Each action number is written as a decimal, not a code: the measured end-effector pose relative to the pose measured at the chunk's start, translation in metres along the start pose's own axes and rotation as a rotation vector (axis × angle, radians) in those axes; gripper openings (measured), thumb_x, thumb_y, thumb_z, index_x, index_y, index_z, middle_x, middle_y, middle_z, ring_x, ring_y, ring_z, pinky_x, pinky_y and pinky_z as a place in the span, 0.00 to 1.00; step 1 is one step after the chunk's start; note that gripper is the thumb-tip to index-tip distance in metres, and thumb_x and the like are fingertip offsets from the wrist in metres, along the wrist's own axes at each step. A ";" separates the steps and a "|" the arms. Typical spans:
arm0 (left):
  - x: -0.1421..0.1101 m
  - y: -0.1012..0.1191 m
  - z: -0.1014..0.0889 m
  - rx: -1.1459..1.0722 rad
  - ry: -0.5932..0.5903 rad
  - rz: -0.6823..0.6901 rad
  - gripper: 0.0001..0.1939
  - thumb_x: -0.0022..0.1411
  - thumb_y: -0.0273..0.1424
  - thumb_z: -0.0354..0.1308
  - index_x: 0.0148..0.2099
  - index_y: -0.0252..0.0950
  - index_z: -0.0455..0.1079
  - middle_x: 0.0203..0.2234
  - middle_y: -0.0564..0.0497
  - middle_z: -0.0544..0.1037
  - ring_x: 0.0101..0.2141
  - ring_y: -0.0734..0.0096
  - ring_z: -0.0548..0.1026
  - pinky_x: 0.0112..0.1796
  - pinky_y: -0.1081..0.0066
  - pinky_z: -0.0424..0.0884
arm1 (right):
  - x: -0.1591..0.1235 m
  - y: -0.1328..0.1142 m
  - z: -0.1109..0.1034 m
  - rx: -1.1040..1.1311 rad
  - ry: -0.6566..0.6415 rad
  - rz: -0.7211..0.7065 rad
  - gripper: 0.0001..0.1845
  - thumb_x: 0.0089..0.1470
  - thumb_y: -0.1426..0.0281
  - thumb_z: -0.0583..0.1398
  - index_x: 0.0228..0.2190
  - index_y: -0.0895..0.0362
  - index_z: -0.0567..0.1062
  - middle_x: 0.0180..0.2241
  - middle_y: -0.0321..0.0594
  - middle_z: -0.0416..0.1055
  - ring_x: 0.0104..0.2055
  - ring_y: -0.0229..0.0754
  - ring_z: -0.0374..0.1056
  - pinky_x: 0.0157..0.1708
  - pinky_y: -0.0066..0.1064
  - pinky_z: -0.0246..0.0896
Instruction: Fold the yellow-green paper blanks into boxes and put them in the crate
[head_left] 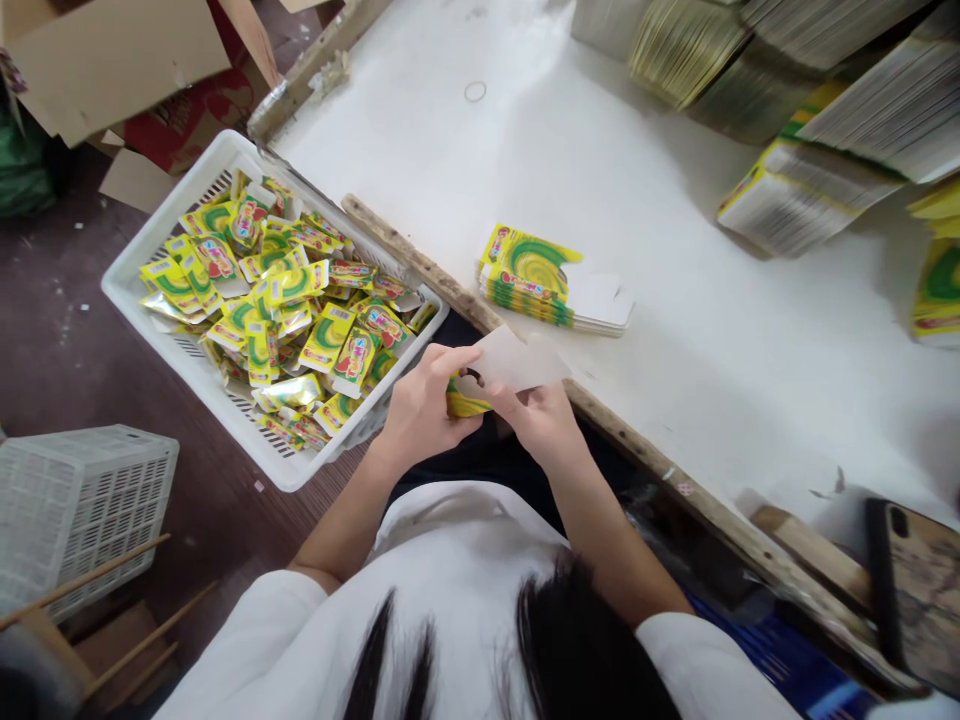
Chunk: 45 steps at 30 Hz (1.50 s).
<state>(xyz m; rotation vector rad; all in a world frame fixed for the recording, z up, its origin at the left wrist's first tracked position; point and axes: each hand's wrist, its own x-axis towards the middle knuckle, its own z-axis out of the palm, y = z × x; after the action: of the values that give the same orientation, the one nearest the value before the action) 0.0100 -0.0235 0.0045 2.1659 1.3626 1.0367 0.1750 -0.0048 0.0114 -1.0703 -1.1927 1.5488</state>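
Between both hands, at the table's near edge, is a small printed carton blank (510, 360), its plain white inside facing up and a bit of yellow-green print showing below. My left hand (435, 400) pinches its left end beside a dark curved cut-out. My right hand (541, 415) grips the right end, thumb on top and the other fingers mostly hidden under the card. Just beyond the hands, a short stack of flat yellow-green carton blanks (529, 265) lies on the white table (420, 130). Left of my left hand stands a white plastic basket (161, 345) heaped with small yellow-green cartons (326, 335).
Bundled flat cartons (810, 195) are piled at the table's far right. A phone (922, 590) lies near the right edge by a wooden block (814, 550). A rubber band (475, 92) is on the table. Cardboard boxes (127, 60) and another white crate (90, 510) stand left.
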 end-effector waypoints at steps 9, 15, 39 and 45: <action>0.000 0.001 0.000 0.068 -0.052 0.047 0.33 0.56 0.26 0.60 0.62 0.42 0.56 0.44 0.48 0.72 0.43 0.64 0.76 0.41 0.67 0.74 | 0.001 -0.005 -0.014 -0.107 -0.068 0.026 0.07 0.55 0.62 0.64 0.34 0.51 0.80 0.32 0.36 0.78 0.38 0.49 0.75 0.44 0.46 0.75; -0.002 -0.003 -0.001 -0.015 -0.014 -0.028 0.35 0.54 0.26 0.63 0.63 0.43 0.56 0.47 0.48 0.71 0.43 0.65 0.76 0.42 0.67 0.74 | -0.004 0.004 -0.020 0.169 -0.147 0.109 0.22 0.51 0.50 0.68 0.42 0.52 0.80 0.44 0.41 0.81 0.49 0.53 0.76 0.51 0.48 0.73; -0.013 -0.014 0.011 0.027 -0.142 -0.136 0.27 0.58 0.31 0.62 0.57 0.42 0.56 0.51 0.42 0.69 0.46 0.57 0.76 0.41 0.61 0.77 | -0.005 -0.001 0.006 -0.536 -0.341 -0.397 0.36 0.65 0.61 0.59 0.70 0.52 0.56 0.72 0.49 0.51 0.73 0.55 0.49 0.69 0.52 0.53; -0.010 -0.009 0.012 0.002 -0.060 -0.266 0.35 0.54 0.30 0.65 0.60 0.38 0.54 0.53 0.41 0.67 0.48 0.58 0.75 0.47 0.59 0.75 | -0.005 0.011 0.006 -0.457 -0.149 -0.326 0.32 0.63 0.78 0.53 0.64 0.46 0.67 0.67 0.39 0.62 0.68 0.46 0.62 0.68 0.44 0.59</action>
<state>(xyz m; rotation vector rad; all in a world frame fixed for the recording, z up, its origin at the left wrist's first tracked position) 0.0113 -0.0276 -0.0131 1.9335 1.5705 0.8629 0.1692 -0.0124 0.0021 -0.9896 -1.7849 1.1446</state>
